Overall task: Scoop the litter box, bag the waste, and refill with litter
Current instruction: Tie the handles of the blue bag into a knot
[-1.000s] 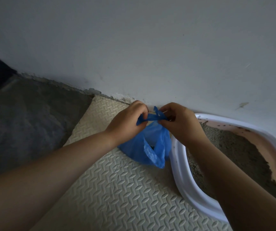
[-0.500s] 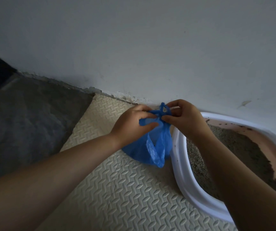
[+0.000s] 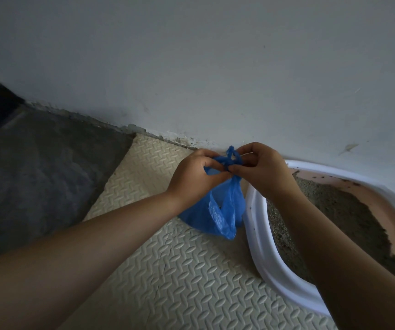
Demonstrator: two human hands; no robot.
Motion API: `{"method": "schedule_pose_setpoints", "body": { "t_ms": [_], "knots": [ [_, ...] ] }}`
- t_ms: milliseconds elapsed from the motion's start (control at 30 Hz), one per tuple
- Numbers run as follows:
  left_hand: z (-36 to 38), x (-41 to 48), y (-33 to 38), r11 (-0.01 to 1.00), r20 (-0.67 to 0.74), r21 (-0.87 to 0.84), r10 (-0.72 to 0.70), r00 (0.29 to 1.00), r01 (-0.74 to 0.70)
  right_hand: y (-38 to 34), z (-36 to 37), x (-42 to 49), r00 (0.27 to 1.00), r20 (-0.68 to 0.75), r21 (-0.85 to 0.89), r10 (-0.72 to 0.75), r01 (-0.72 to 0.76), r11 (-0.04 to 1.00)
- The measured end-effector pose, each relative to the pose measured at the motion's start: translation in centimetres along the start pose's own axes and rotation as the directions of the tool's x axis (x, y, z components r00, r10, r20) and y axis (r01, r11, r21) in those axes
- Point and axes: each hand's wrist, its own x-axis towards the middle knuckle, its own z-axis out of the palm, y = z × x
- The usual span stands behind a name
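A small blue plastic bag hangs just above the cream foam mat, its bulging bottom close to the mat. My left hand and my right hand both pinch the bag's twisted handles, which cross into a loop between my fingertips. The litter box lies to the right, white-rimmed with a pink inside, and holds grey litter piled toward the near side. My right forearm crosses over the box's rim.
The cream textured foam mat covers the floor under the bag and box. Dark grey floor lies to the left. A pale wall stands directly behind, with a rough chipped base.
My hands have drawn together and the bag's handles, stretched flat between them before, are now twisted into a crossed loop above my fingers. The bag hangs narrower.
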Motion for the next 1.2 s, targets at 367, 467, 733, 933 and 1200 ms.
{"method": "schedule_pose_setpoints", "body": {
  "t_ms": [367,467,733,933,1200],
  "knots": [
    [0.2,-0.1,0.2,0.999,-0.007,-0.032,-0.025,1.0,0.025,-0.1,0.2,-0.2,0.999,-0.026,0.031,-0.019,0.019,0.999],
    [0.3,-0.2,0.3,0.999,-0.007,-0.026,-0.031,1.0,0.03,-0.2,0.4,-0.3,0.999,-0.027,0.01,-0.032,0.033,0.999],
    [-0.1,-0.3,0.4,0.994,-0.032,-0.094,-0.054,0.998,0.051,0.0,0.0,-0.1,0.998,-0.017,-0.022,-0.061,0.06,0.998],
    [-2.4,0.3,0.1,0.991,-0.022,-0.123,-0.045,0.999,0.042,0.2,-1.1,0.1,0.987,0.051,-0.097,-0.153,0.157,0.983],
    [-3.7,0.7,1.0,0.935,-0.007,-0.331,-0.134,0.991,0.124,0.5,-0.9,0.1,0.97,0.043,-0.287,-0.237,0.24,0.928]
  ]
}}
